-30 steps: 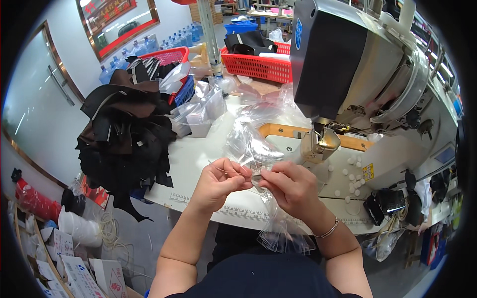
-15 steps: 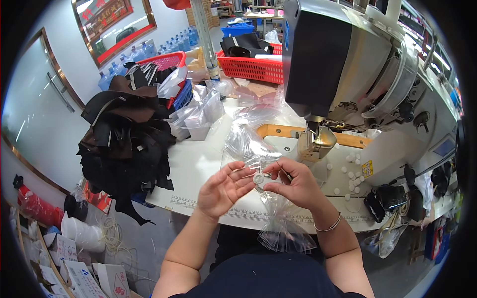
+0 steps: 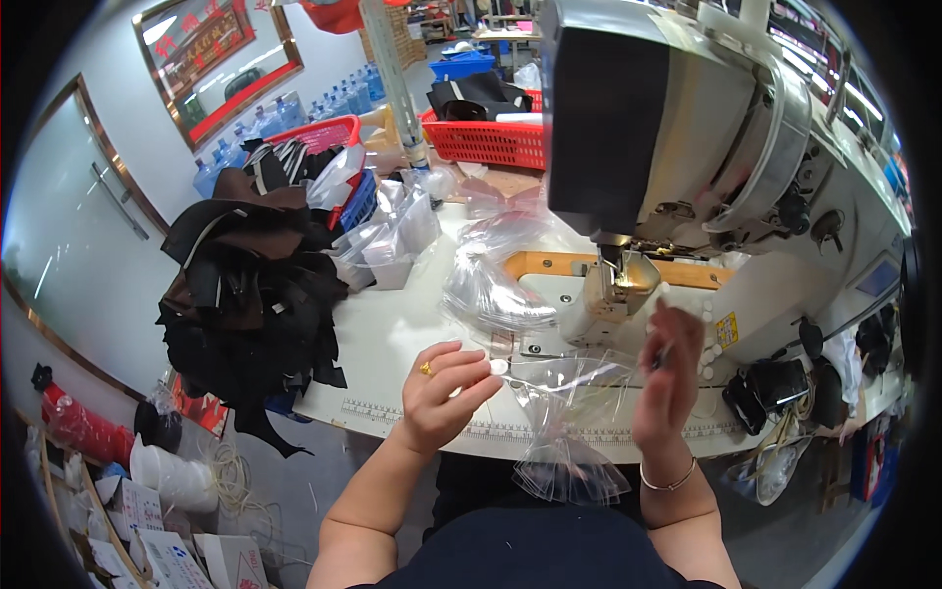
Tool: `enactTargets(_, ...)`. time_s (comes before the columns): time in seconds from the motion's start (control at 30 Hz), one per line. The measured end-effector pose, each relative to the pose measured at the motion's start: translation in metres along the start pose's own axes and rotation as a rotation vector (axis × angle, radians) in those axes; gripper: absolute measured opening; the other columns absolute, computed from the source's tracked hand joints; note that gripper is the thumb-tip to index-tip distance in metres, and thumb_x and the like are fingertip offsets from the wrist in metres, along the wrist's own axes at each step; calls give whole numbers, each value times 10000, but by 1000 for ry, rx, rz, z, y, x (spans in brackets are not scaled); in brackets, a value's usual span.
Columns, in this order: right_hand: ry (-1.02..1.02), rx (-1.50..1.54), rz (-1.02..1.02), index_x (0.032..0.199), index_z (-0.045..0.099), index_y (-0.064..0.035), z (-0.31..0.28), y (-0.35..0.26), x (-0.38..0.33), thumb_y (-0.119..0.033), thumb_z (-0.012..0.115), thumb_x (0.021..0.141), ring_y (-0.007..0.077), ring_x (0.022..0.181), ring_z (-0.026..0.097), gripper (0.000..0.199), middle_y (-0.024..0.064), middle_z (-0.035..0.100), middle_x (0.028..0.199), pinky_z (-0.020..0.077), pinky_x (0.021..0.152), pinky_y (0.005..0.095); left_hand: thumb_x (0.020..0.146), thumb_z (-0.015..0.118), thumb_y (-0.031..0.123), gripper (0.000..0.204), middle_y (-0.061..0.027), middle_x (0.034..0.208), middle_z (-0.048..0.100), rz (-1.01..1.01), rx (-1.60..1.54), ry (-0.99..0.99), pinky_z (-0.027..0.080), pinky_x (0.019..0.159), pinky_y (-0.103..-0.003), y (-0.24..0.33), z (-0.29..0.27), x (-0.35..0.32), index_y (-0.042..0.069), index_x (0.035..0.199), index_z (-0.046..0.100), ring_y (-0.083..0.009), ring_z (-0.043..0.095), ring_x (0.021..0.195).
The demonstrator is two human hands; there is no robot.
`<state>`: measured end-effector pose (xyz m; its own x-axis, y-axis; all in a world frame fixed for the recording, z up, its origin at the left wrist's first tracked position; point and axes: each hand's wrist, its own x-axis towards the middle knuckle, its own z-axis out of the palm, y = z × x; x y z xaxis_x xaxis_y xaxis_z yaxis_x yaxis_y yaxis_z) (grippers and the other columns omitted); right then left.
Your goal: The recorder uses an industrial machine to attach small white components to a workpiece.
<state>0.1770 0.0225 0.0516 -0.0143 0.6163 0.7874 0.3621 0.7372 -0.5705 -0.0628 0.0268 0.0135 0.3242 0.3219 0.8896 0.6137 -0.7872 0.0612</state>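
At the front of the table my left hand [image 3: 446, 393] is closed, with a small white round disc [image 3: 498, 366] at its fingertips. My right hand [image 3: 672, 378] is raised at the right, beside the sewing machine's needle area [image 3: 621, 275]. Its fingers are curled and blurred; a small dark thing shows at them, too smeared to name. Between my hands, a fan of clear plastic pieces [image 3: 569, 393] lies over the table edge and hangs down toward my lap. More white discs [image 3: 708, 358] lie on the machine bed, partly behind my right hand.
A larger stack of clear plastic sheets [image 3: 491, 285] lies behind my hands. Left of it stand a clear plastic bin [image 3: 392, 260] and a heap of black fabric pieces [image 3: 245, 285]. The machine head [image 3: 613, 118] looms at the right. A red basket [image 3: 486, 142] stands farther back.
My hands have moved apart. The left keeps a white disc at its fingertips, while the right has swung away to the right toward the loose discs.
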Motion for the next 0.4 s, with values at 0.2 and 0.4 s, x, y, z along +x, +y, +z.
enactTargets(0.2,-431,-88,15,1091,575,-63,19,-27,-8,-162,620,764,172,657,459,345,75,468,922,412,554,253,608,694,-55,265,-16,848,491,113,38,27,471,798,-370,4,5,-7,115,791,604,-200,618,852)
enactTargets(0.4,-374,-17,-3,1001,610,-67,39,-7,-25,-110,649,730,205,685,551,277,83,535,880,461,588,287,628,685,-72,321,-23,875,431,135,54,72,469,816,-392,8,3,-8,123,864,587,-229,617,844)
